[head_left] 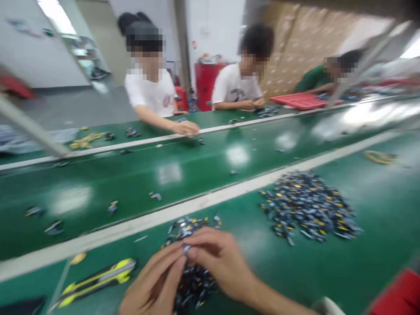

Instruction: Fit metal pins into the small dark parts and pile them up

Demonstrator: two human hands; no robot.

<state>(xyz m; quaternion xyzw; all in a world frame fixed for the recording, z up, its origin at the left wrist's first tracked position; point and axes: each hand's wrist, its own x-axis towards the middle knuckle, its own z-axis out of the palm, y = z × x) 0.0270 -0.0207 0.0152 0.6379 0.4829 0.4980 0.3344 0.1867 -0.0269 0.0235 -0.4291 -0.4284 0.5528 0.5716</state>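
My left hand (152, 280) and my right hand (226, 260) meet at the front middle, fingertips pinched together. Between them is a small shiny grey-blue part (187, 249), mostly covered by the fingers and blurred, so its exact kind is unclear. Beneath and behind the hands lies a pile of small dark parts (197, 284), some with yellow bits. Left of my left hand rests a yellow-and-black utility knife (98, 280) on the green tabletop.
A larger heap of similar parts (308, 205) lies to the right, with a yellowish ring (380, 157) beyond. Across the green conveyor belt (197, 170), which carries scattered parts, three people sit. One person's hand (187, 128) reaches to the belt's far edge. A red tray (298, 101) stands there.
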